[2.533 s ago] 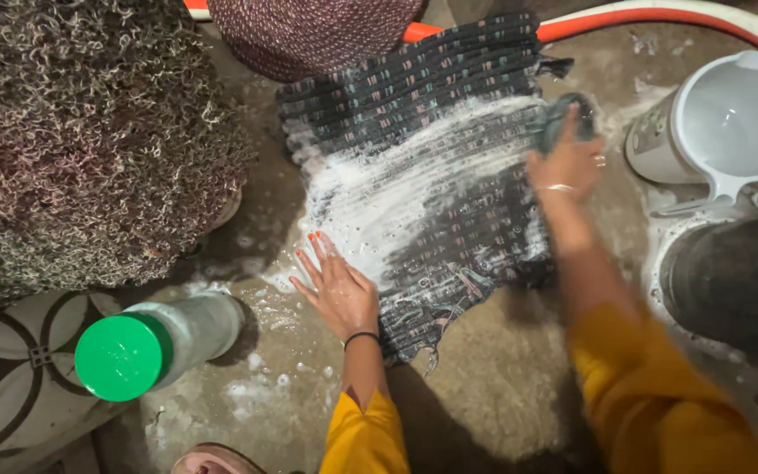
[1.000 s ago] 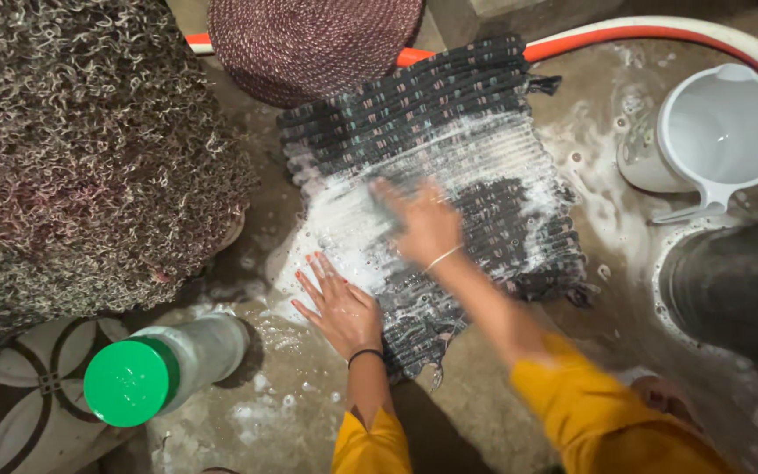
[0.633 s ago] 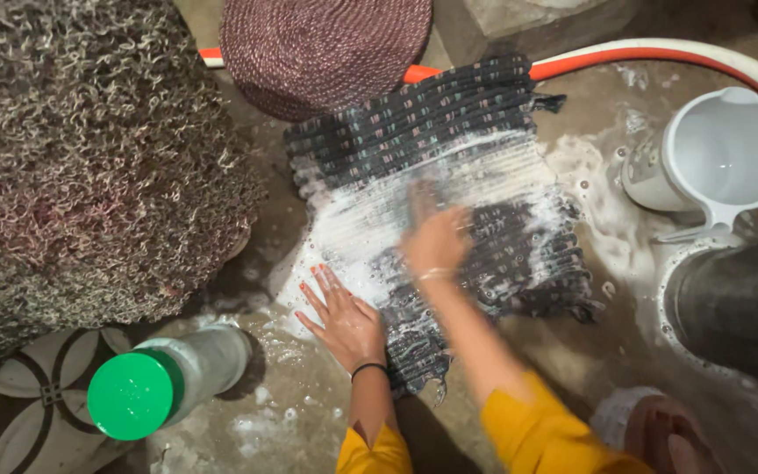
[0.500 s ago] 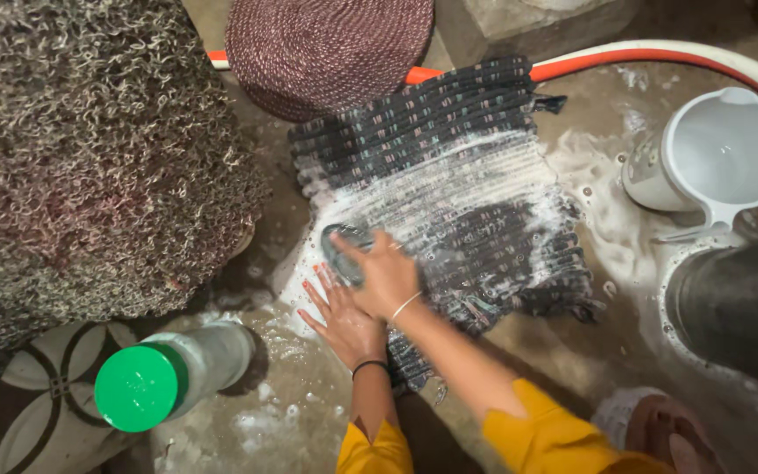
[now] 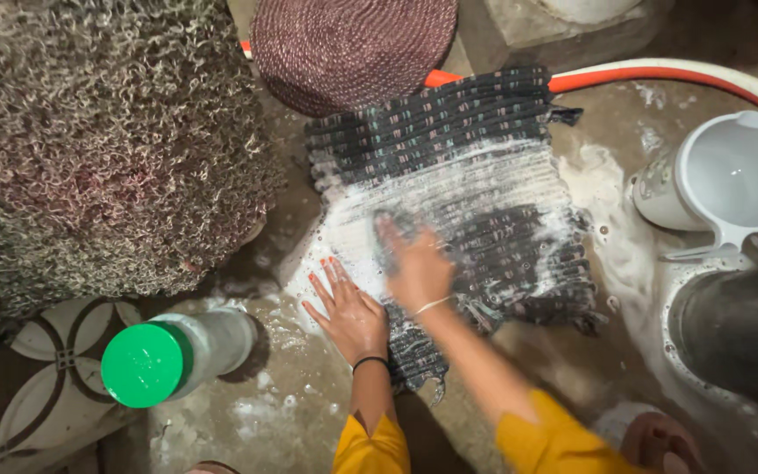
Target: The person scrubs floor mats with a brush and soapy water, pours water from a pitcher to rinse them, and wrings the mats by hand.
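The wet grey concrete floor (image 5: 519,386) carries a dark woven rectangular mat (image 5: 449,132), streaked with white suds, at centre. At nine o'clock lies a curly brown coir mat (image 5: 89,132); at twelve, a round maroon braided mat (image 5: 353,44); at three, a white plastic jug (image 5: 730,184); at seven, a green-capped clear bottle (image 5: 168,351).

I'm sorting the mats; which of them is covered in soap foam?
The dark woven mat under both hands, streaked white across its middle. The round maroon mat and the curly looped mat show no foam.
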